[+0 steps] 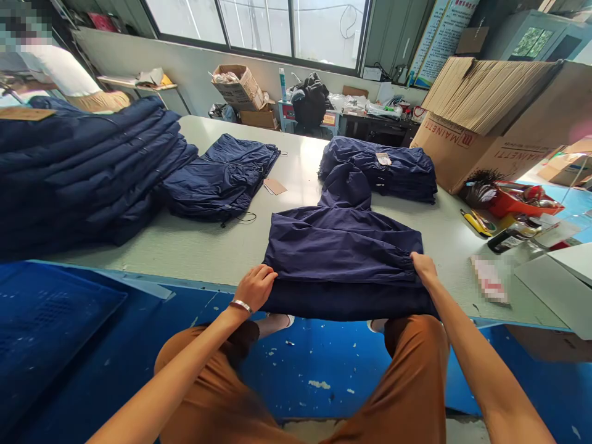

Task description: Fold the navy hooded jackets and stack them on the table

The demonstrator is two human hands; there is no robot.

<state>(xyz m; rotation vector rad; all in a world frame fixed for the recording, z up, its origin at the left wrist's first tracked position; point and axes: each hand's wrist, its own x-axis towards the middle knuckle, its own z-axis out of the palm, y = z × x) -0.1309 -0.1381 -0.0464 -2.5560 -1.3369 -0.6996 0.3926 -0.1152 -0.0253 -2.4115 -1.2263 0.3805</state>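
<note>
Here, the left hand (256, 287) pinches one side of a navy hooded garment (340, 243) while the right hand (423, 268) grasps its gathered cuff (404, 266), apparently so the cloth lies flat between them on the table (217, 246), with a folded stack (402, 172) beyond the right hand.

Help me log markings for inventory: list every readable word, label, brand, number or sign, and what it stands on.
"MAINETTI": on the large cardboard carton, repeated less clearly.
Wall poster: characters too small to read.
White tag on folded navy garments: too small.
Dark bottle: label too small.
Pale packet: red print blurred.
No numbers readable.
</note>
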